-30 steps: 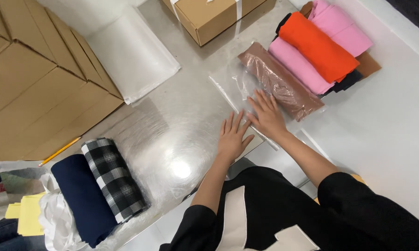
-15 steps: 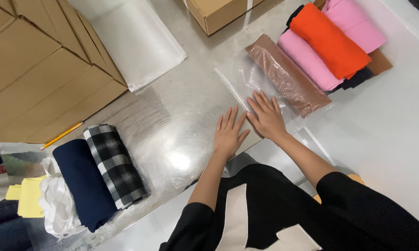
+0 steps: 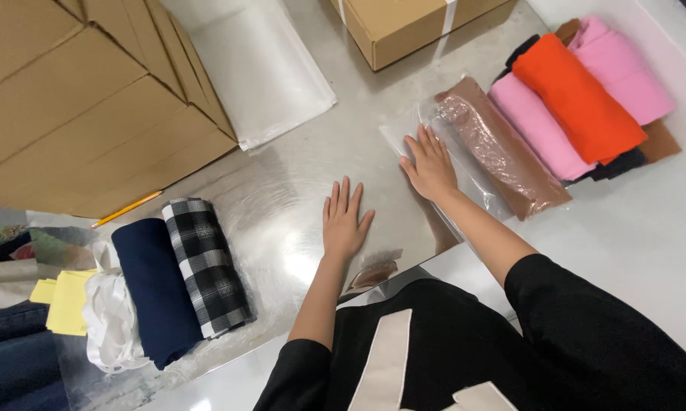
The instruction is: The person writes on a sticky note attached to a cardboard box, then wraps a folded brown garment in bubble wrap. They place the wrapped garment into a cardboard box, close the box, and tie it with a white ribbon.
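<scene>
Fingers spread and flat: the right hand presses palm-down on the near-left part of a clear bag, gripping nothing, only holding the plastic against the steel table. The left hand lies just as flat, fingers fanned, on bare metal to the left of the bag and well clear of it; it holds nothing either.

The bag lies right of centre, running from the far left toward the near right, and a brown cloth sits folded inside it along its right side. Just beyond, touching the bag's right edge, are a pink roll, an orange roll on top, and another pink one at the far right. On the near left lie a checked roll and a navy roll side by side, with white ribbon beside them. Flat cardboard fills the far left, a sheet of plastic lies next to it, and a box stands at the far edge.

To my eye this is the smoothing stage: the cloth is already in, and the slack plastic is being pressed down. Closing the open end seems to need both hands at the bag, so the left would have to come across.
</scene>
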